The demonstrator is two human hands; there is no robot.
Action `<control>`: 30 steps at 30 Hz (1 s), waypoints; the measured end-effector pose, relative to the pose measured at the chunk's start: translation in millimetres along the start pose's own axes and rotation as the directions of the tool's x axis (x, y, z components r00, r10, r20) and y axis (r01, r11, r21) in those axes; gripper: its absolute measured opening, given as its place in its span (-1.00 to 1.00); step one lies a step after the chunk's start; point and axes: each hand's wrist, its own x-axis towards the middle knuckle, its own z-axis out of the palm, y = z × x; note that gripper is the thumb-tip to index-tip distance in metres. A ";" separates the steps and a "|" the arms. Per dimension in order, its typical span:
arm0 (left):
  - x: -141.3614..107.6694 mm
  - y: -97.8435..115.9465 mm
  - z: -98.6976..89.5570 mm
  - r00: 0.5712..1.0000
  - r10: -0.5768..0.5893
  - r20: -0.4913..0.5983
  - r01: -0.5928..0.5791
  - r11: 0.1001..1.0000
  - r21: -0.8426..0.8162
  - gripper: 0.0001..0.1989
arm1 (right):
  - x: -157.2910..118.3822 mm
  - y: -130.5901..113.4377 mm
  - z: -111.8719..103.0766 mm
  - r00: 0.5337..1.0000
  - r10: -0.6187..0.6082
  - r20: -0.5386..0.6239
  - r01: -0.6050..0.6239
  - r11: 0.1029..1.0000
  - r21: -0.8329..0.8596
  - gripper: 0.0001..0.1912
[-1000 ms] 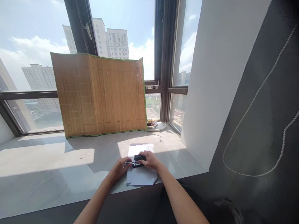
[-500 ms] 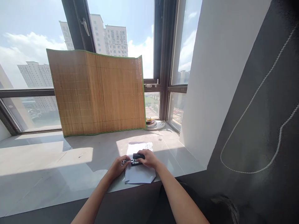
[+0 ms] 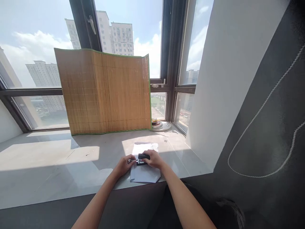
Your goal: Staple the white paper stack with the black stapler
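A black stapler (image 3: 144, 156) lies on folded white paper (image 3: 145, 175), its dark upper arm raised from the base with silver metal showing between them. My right hand (image 3: 154, 159) grips the stapler from the right, its fingers wrapped around the upper arm and body. At the stapler's left end, my left hand (image 3: 122, 166) pinches a silver metal part (image 3: 131, 161); its exact shape is partly hidden by the fingers. Two small thin strips (image 3: 165, 141), perhaps staples, rest on the windowsill beyond the paper to the right.
A bamboo mat (image 3: 107, 92) with green edging stands against the windows. Stacked plates (image 3: 160, 125) sit in the corner behind it. The pale tiled windowsill (image 3: 59, 178) ends in a front edge near my forearms. A beaded cord (image 3: 262, 109) hangs at right.
The whole view has shifted slightly, with everything appearing a little further right and higher. Both hands keep their hold on the stapler, with hardly any visible movement.
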 end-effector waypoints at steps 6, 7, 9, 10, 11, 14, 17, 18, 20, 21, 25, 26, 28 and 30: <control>0.0 1.1 -0.8 0.999 -0.008 -0.034 0.007 1.000 -0.015 -0.79 | 0.5 -5.0 -1.4 0.999 -0.016 -0.040 0.015 1.000 -0.014 -0.81; 0.2 0.9 -1.6 0.999 -0.009 -0.050 0.008 1.000 -0.023 -0.79 | 0.7 -5.5 -2.2 0.999 -0.016 -0.045 0.016 1.000 -0.007 -0.80; 0.5 0.2 -3.4 0.996 -0.007 -0.090 0.004 0.999 -0.034 -0.78 | 1.3 -6.0 -3.9 0.998 -0.014 -0.060 0.015 1.000 0.020 -0.80; 0.5 -0.2 -4.1 0.994 -0.004 -0.111 0.000 0.999 -0.034 -0.79 | 1.6 -6.1 -4.9 0.997 -0.015 -0.072 0.018 0.999 0.042 -0.80; 0.5 -0.6 -4.7 0.991 0.001 -0.132 -0.005 0.999 -0.033 -0.80 | 1.9 -6.0 -6.0 0.996 -0.016 -0.085 0.022 0.997 0.071 -0.80; -0.7 0.4 -5.2 0.983 0.028 -0.182 -0.035 0.999 -0.035 -0.80 | 2.3 -4.4 -9.7 0.993 -0.012 -0.120 0.033 0.985 0.172 -0.82; -2.9 4.7 -5.6 0.976 0.086 -0.201 -0.101 0.993 -0.068 -0.79 | 1.4 0.4 -15.5 0.992 -0.014 -0.123 0.044 0.968 0.249 -0.82; -3.7 6.3 -5.9 0.975 0.106 -0.193 -0.124 0.989 -0.082 -0.79 | 0.8 2.9 -18.0 0.993 -0.015 -0.117 0.046 0.963 0.265 -0.82; -4.8 8.3 -6.6 0.975 0.148 -0.166 -0.167 0.980 -0.106 -0.77 | -1.0 8.6 -23.9 0.995 -0.018 -0.096 0.045 0.956 0.290 -0.80; -5.0 8.4 -7.0 0.974 0.176 -0.146 -0.193 0.975 -0.114 -0.76 | -1.9 11.4 -27.0 0.996 -0.022 -0.083 0.046 0.952 0.303 -0.79; -3.8 3.9 -7.0 0.947 0.300 -0.114 -0.312 0.944 -0.108 -0.81 | -3.6 15.3 -33.7 0.997 -0.077 -0.019 0.078 0.922 0.378 -0.73; -3.0 2.2 -6.6 0.941 0.309 -0.138 -0.323 0.942 -0.094 -0.76 | -2.9 13.3 -32.4 0.995 -0.098 -0.007 0.093 0.916 0.391 -0.72; -1.3 -0.9 -5.5 0.932 0.306 -0.195 -0.323 0.944 -0.065 -0.56 | -0.4 5.5 -25.4 0.989 -0.151 0.012 0.135 0.915 0.380 -0.73; 0.0 -2.9 -4.4 0.927 0.315 -0.205 -0.331 0.943 -0.047 -0.47 | 3.1 -5.3 -14.3 0.980 -0.197 0.031 0.179 0.936 0.303 -0.76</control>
